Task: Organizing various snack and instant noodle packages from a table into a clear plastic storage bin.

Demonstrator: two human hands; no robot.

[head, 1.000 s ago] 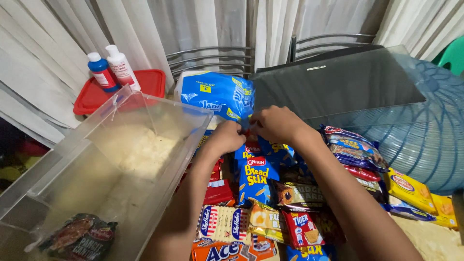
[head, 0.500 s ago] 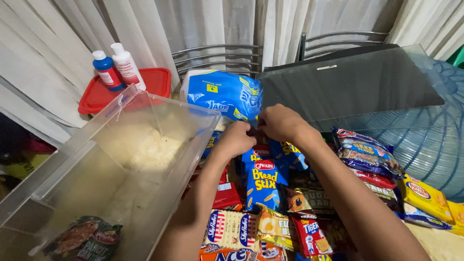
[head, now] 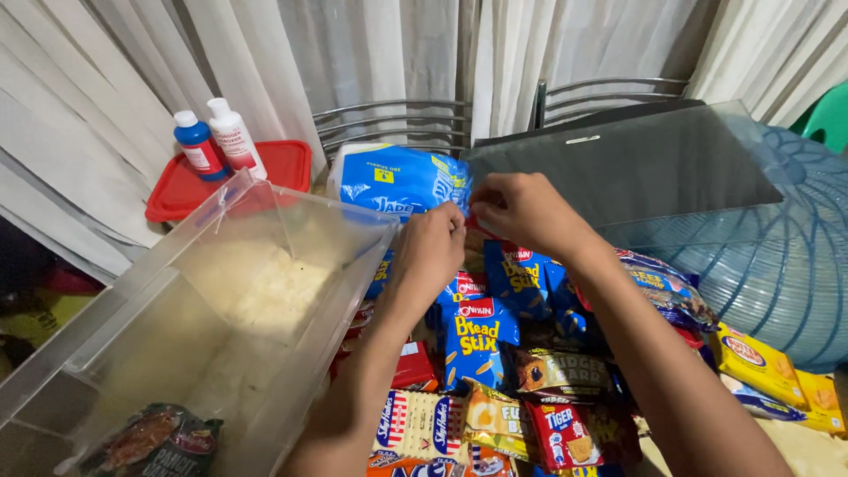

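The left hand [head: 433,247] and the right hand [head: 521,212] were close together above the heap of snack packets [head: 512,371], their fingertips almost meeting. Both hands were curled, and between them they pinched the top edge of a small packet [head: 473,228], red and blue at that spot; most of it was hidden behind the fingers, so I could not tell its kind. The pinched packet was at the far end of the heap, just in front of a large blue and white bag [head: 397,181] that lay behind the hands.

Under the forearms, blue breadstick packets [head: 477,340] lay in the heap together with a striped cracker pack [head: 415,424] and a dark brown bar packet [head: 556,371]. Yellow packets [head: 760,362] lay well apart at the right.

To the left of the heap stood a clear plastic bin [head: 150,291], and one dark snack bag [head: 146,442] lay in its near corner. Behind the bin was a red lid [head: 283,163] with a blue bottle [head: 199,146] and a white bottle [head: 234,137] standing on it, touching each other. A dark glass panel [head: 627,168] leaned at the right, over a blue mesh cover [head: 777,265]. White curtains [head: 380,53] hung at the back.
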